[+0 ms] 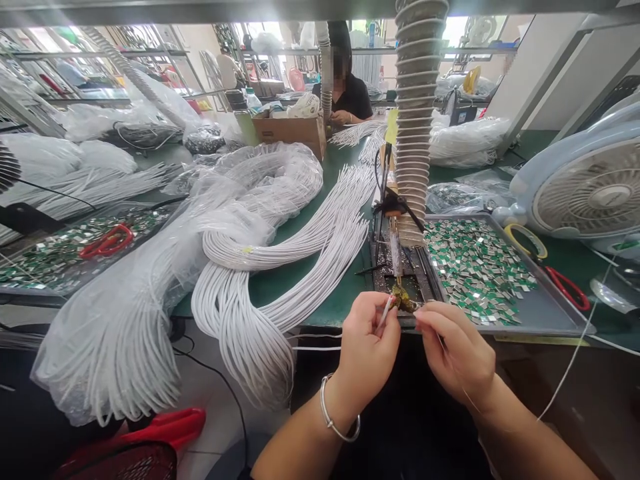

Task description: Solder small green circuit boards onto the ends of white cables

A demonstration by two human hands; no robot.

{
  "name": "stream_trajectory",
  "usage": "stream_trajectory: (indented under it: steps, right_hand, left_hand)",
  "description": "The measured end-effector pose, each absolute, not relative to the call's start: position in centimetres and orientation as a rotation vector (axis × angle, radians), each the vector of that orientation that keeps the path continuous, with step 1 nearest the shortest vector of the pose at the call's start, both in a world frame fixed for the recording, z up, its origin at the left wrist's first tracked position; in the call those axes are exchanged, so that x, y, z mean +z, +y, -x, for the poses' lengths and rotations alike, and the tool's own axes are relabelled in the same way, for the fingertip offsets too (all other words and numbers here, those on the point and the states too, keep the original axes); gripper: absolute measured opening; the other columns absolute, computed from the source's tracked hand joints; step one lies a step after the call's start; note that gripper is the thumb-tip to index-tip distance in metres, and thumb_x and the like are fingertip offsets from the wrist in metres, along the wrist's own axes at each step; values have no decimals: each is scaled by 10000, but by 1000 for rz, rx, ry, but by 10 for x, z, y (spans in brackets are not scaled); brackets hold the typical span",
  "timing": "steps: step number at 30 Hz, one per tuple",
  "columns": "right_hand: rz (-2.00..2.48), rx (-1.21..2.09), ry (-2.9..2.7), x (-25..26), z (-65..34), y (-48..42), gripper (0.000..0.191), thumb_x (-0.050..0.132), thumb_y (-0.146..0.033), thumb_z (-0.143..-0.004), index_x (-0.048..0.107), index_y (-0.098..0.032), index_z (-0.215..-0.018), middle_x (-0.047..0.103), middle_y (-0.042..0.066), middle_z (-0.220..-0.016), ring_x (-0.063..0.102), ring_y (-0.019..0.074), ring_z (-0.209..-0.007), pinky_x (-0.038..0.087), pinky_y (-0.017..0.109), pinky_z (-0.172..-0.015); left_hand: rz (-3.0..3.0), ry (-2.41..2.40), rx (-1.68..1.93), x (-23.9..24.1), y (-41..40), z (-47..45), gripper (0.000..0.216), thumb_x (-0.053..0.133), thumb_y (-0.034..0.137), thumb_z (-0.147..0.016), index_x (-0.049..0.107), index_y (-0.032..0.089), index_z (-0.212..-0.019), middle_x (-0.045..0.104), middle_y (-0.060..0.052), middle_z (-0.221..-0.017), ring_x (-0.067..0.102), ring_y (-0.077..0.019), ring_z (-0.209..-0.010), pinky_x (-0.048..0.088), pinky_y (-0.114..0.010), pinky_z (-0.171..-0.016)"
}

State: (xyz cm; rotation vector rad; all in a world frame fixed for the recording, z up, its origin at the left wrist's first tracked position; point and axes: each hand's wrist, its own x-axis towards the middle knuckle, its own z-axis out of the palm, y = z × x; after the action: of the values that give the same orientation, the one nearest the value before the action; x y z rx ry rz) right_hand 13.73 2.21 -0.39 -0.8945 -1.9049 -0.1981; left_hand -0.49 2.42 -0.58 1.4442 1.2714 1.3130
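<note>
My left hand (367, 333) is closed, pinching a white cable (385, 313) between thumb and fingers. The cable's end is close to the crusted, yellow-brown tip area (403, 298) of an upright soldering iron (395, 250). On the other side of that tip, my right hand (457, 347) is closed in a pinch on a thin solder wire (441, 340), which trails back over the wrist. Fingers hide the exact contact at the tip. Left of the hands, large bundles of white cables (240, 320) lie looped over the table edge.
A ribbed extraction hose (414, 120) hangs above the iron. At right stand a tray (550, 313) of small green circuit boards, red-handled scissors (567, 288), a tape roll (525, 240) and a fan (590, 180). Plastic-wrapped cables (150, 287) fill the left. A co-worker (353, 100) sits opposite.
</note>
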Motion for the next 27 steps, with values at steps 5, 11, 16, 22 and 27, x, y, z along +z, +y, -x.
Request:
stream_trajectory:
  steps: [5, 11, 16, 22, 27]
  right_hand:
    - [961, -148, -1877, -7, -138, 32, 216, 506, -62, -838, 584, -187, -996, 650, 64, -863, 642, 154, -801, 554, 278, -722]
    - [1191, -138, -1829, 2, -142, 50, 178, 453, -157, -884, 577, -175, -1011, 659, 91, -898, 648, 189, -836, 552, 331, -745]
    - [1367, -108, -1920, 2, -151, 60, 275, 376, -244, -928, 583, -146, -1079, 656, 137, -1041, 630, 229, -964, 520, 394, -847]
    - [1390, -174, -1862, 6, -166, 59, 278, 375, -263, -927, 605, -145, -1029, 654, 125, -985, 627, 213, -905, 499, 362, -823]
    - [1490, -183, -1826, 7, -186, 57, 199, 419, -242, -893, 611, -188, -900, 671, 69, -847, 630, 190, -789, 490, 313, -716]
  left_hand:
    - [-1322, 1278, 1215, -9, 35, 5, 109, 515, 247, -830, 555, 181, -907, 566, -24, -765, 483, -118, -611, 390, -236, -578]
    - [-1151, 1246, 1149, -1, 50, 11, 210, 491, 284, -838, 547, 148, -988, 395, 70, -534, 317, -76, -458, 257, -203, -458]
    - [-1129, 1253, 1079, -4, 52, 15, 252, 491, 285, -842, 513, 146, -1051, 383, 84, -521, 292, -66, -449, 241, -187, -453]
    - [-1058, 1209, 1177, -12, 43, 18, 163, 531, 307, -841, 507, 185, -946, 340, 97, -509, 262, -63, -452, 220, -182, -439]
    - [-947, 1122, 1283, -18, 33, 18, 195, 528, 378, -863, 512, 186, -892, 362, 72, -603, 303, -65, -509, 268, -181, -469]
